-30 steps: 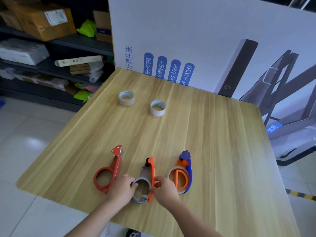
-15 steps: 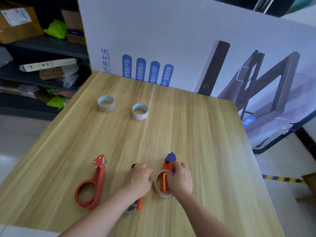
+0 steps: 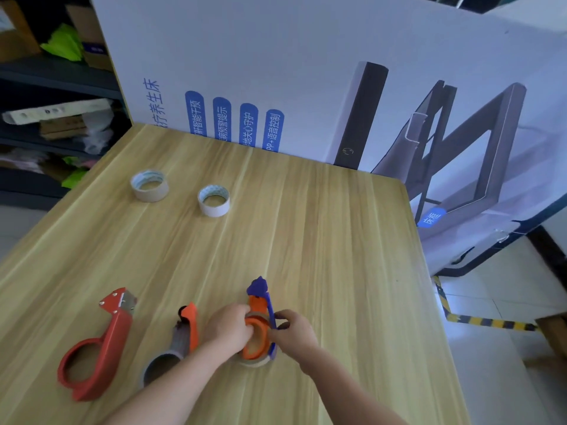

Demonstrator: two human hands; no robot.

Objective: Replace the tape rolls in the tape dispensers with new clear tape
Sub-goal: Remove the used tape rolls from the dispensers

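Three tape dispensers lie in a row near the front of the wooden table (image 3: pixel 322 240). A red dispenser (image 3: pixel 98 342) is at the left, a grey and orange dispenser (image 3: pixel 181 335) in the middle, and an orange and blue dispenser (image 3: pixel 260 305) at the right with a worn tape roll (image 3: pixel 254 361) in it. My left hand (image 3: pixel 228 328) grips the orange inner part of that right dispenser. My right hand (image 3: pixel 291 331) pinches its blue side. Two new tape rolls stand farther back: one (image 3: pixel 149 185) at the left, another (image 3: pixel 214 200) beside it.
A large printed board (image 3: pixel 306 72) stands upright along the table's back edge. Dark shelves (image 3: pixel 46 87) with boxes and bags are at the far left. The floor at the right has a yellow and black stripe (image 3: pixel 478 320).
Both hands left the middle grey and orange dispenser and moved right onto the orange and blue one. They now hold it from both sides. The camera has come closer.
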